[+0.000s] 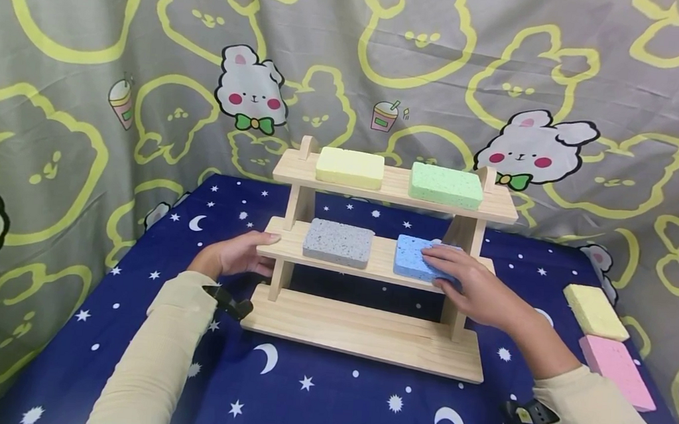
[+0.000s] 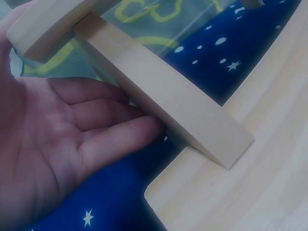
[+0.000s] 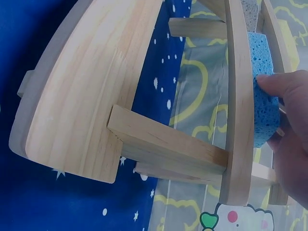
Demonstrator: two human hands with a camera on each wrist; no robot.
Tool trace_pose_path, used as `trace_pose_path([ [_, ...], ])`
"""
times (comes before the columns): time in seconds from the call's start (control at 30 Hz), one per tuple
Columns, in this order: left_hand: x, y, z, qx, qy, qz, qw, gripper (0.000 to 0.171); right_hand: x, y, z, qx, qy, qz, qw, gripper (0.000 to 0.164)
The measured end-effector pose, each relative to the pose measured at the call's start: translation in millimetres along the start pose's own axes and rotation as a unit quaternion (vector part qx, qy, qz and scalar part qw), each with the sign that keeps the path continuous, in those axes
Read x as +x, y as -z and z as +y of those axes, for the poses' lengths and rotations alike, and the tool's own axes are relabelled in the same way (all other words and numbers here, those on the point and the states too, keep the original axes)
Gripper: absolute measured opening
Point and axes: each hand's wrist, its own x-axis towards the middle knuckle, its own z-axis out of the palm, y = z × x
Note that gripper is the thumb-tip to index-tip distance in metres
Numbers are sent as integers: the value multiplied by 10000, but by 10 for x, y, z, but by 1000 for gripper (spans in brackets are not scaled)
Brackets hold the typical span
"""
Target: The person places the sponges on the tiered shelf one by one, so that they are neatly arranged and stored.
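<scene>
A three-tier wooden display stand point(image 1: 360, 327) bears the sponges. At its left side my left hand point(image 1: 246, 252) grips the middle tier's end, thumb over the top; in the left wrist view the fingers point(image 2: 120, 139) lie against the slanted support point(image 2: 168, 91). My right hand point(image 1: 477, 283) holds a blue sponge point(image 1: 410, 254) at the right of the middle tier. In the right wrist view its thumb point(image 3: 272, 85) presses the sponge's front face. A grey sponge point(image 1: 337, 243) sits left of the blue one. Above, a pale yellow sponge point(image 1: 350, 168) and a green sponge point(image 1: 446, 185) rest on the top tier.
Another yellow sponge point(image 1: 595, 312) and a pink sponge point(image 1: 617, 372) lie at the table's right edge. A dark blue cloth point(image 1: 277, 400) with moons and stars covers the table. Patterned grey curtains point(image 1: 329, 38) hang behind and at both sides.
</scene>
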Motion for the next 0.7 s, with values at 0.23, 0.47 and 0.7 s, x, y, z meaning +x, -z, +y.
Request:
trace_pose_path([
  [0.23,-2,-11,9,-9,31,3,10000,65,-19,-16,7,54,-118,79,9999,49],
  [0.47,-11,-5,12,-15,39,17,10000,65,-112,-38,51,65,-475,504,9976,53],
  [0.7,-4,5,7,-37,-29,-56,10000,64,-289,-23,129,114,-698,817,9941,56],
])
